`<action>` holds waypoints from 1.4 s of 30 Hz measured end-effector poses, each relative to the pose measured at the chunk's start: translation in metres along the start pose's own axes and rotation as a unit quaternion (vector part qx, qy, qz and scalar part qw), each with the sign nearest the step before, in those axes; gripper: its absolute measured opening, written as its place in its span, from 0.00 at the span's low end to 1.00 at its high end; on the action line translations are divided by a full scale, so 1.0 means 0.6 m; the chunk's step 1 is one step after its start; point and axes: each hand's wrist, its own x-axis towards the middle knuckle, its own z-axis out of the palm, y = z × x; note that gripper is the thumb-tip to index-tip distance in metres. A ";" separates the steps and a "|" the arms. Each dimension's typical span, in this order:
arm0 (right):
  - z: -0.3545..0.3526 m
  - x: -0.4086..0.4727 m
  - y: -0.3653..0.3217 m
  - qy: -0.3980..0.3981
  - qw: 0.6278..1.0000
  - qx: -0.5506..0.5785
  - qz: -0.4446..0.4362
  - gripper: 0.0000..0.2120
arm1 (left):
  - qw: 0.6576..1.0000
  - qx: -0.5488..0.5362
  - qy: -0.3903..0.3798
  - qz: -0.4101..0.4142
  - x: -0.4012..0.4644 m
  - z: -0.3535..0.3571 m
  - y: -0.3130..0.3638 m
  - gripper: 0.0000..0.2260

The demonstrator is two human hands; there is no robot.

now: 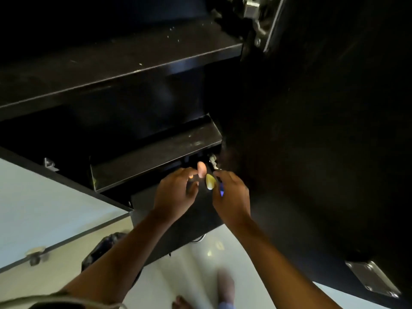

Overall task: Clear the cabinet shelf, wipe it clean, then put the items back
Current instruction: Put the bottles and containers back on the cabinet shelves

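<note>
The black cabinet has a dusty upper shelf (124, 61) and a shorter lower shelf (160, 157), both bare. Below the lower shelf's right end, my left hand (176, 192) pinches a small pale pink rounded object (201, 169) at its fingertips. Close beside it, my right hand (230, 197) grips a small yellow rounded object (210, 182), and a bit of something blue (222, 191) shows under its fingers. The two hands almost touch. The dark hides what lies beneath them.
An open black cabinet door (323, 152) stands at the right, with metal hinges (254, 14) at the top and a metal plate (372, 277) lower down. A white door with a handle (35, 253) is at the left. A black bag (107, 244) and my feet (225, 286) are on the white floor.
</note>
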 end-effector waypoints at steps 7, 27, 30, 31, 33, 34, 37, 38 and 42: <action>0.068 0.037 0.017 -0.067 0.992 -0.085 -0.059 0.21 | 0.998 0.050 -0.001 0.025 0.056 0.073 -0.046 0.13; 0.116 0.099 0.037 -0.164 0.940 -0.297 -0.040 0.17 | 0.980 0.034 -0.192 -0.029 0.163 0.158 -0.076 0.06; 0.114 0.095 0.035 -0.169 0.944 -0.281 -0.041 0.16 | 0.977 0.058 -0.203 -0.017 0.163 0.153 -0.078 0.07; 0.112 0.093 0.033 -0.165 0.946 -0.277 -0.041 0.15 | 0.978 0.062 -0.200 -0.014 0.163 0.148 -0.076 0.08; 0.106 0.092 0.027 -0.146 0.951 -0.270 -0.044 0.15 | 0.979 0.063 -0.196 -0.010 0.162 0.137 -0.069 0.08; 0.100 0.091 0.022 -0.135 0.954 -0.262 -0.045 0.15 | 0.979 0.059 -0.196 -0.012 0.160 0.133 -0.066 0.09; 0.076 0.086 0.001 -0.112 0.963 -0.239 -0.047 0.16 | 0.978 0.082 -0.193 -0.017 0.152 0.112 -0.048 0.09; 0.066 0.082 -0.007 -0.101 0.966 -0.234 -0.049 0.16 | 0.977 0.097 -0.191 -0.016 0.147 0.102 -0.041 0.09; 0.030 0.059 -0.042 -0.053 0.974 -0.216 -0.045 0.16 | 0.978 0.132 -0.163 0.005 0.111 0.040 -0.007 0.08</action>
